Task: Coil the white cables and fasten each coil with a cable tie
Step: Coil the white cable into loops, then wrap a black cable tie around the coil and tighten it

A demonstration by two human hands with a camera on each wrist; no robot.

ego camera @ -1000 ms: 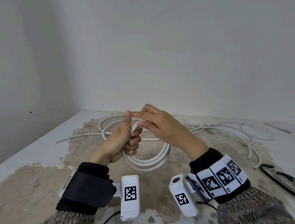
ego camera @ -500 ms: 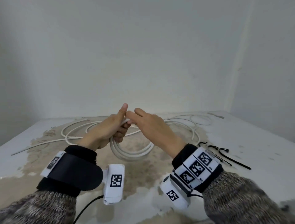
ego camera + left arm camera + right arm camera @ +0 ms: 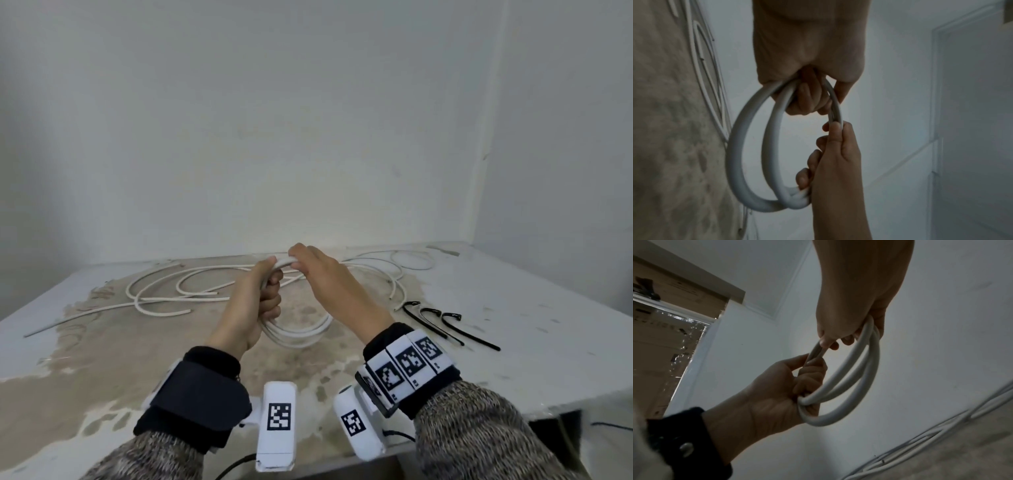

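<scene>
A white cable coil [image 3: 303,334] of about three loops hangs above the table between both hands. My left hand [image 3: 270,286] grips one side of it in a fist, thumb up along the strands. My right hand [image 3: 298,263] curls over the top of the coil right beside the left thumb. In the left wrist view the left hand [image 3: 807,97] holds the coil [image 3: 746,146] and the right hand [image 3: 835,142] grips the opposite side. The right wrist view shows the right hand [image 3: 846,335] and left hand [image 3: 803,382] on the coil [image 3: 863,369]. Three black cable ties [image 3: 445,322] lie to the right.
Loose white cables [image 3: 161,291] sprawl over the stained table [image 3: 102,359] at the back left, and more loose cable loops [image 3: 407,263] lie at the back right. White walls close the table's far side and right corner.
My right hand has shifted from pinching the cable at the left thumb tip to curling over the coil's top. The view has turned right, so the black ties show fully.
</scene>
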